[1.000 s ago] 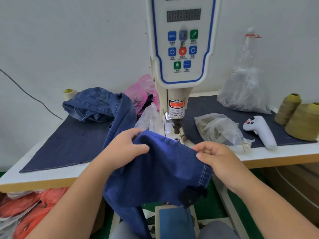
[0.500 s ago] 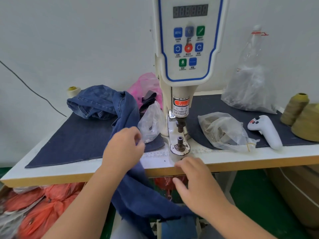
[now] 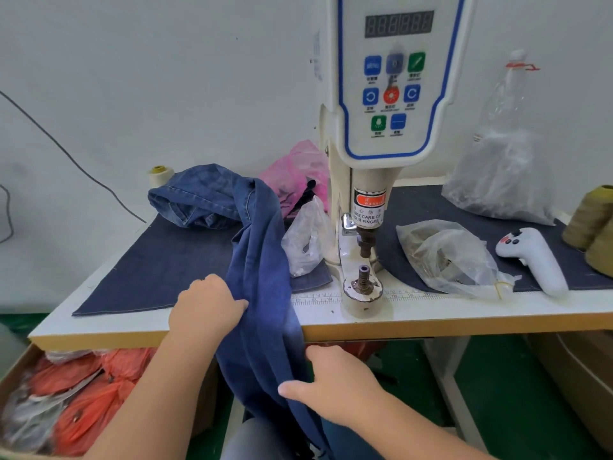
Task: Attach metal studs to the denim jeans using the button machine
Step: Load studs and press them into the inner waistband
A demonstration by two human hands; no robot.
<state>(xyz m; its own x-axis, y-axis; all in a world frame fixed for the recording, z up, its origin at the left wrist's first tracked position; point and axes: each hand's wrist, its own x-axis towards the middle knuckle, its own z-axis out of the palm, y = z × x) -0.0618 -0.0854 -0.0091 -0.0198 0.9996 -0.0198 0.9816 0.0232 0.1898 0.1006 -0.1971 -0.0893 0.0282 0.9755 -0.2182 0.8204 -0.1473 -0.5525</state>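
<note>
**Head view: jeans off the press, both hands on the cloth, hazards listed**

Head view, only one supplied.

- Item: jeans (image 3: 262,293). Bunched at the far left of the table (image 3: 431,318), one leg trailing over the near edge and hanging down toward the person's lap. No part lies on the lower die (image 3: 364,283).
- Item: left hand (image 3: 205,310). On the table's near edge, fingers curled into the left side of the hanging leg, gripping a fold.
- Item: right hand (image 3: 335,381). Below the table edge, fingers curled at the right edge of the same leg; appears to hold the cloth, though the fingertips are hidden.
- Item: button machine (image 3: 384,94). Upright at centre; punch (image 3: 366,242) raised above the bare die. Finger warning label on the head.
- Item: clear bag of studs (image 3: 447,257), right of the die; second clear bag (image 3: 305,240), left of it.

Risks, as judged:
1. Hanging weight may drag the jeans off the table if either grip loosens.
2. Folded cloth fed onto the die could be set through doubled layers.
3. Fingers guiding cloth near the punch could be caught.
4. Dragged denim may snag the left bag and spill it.
</note>
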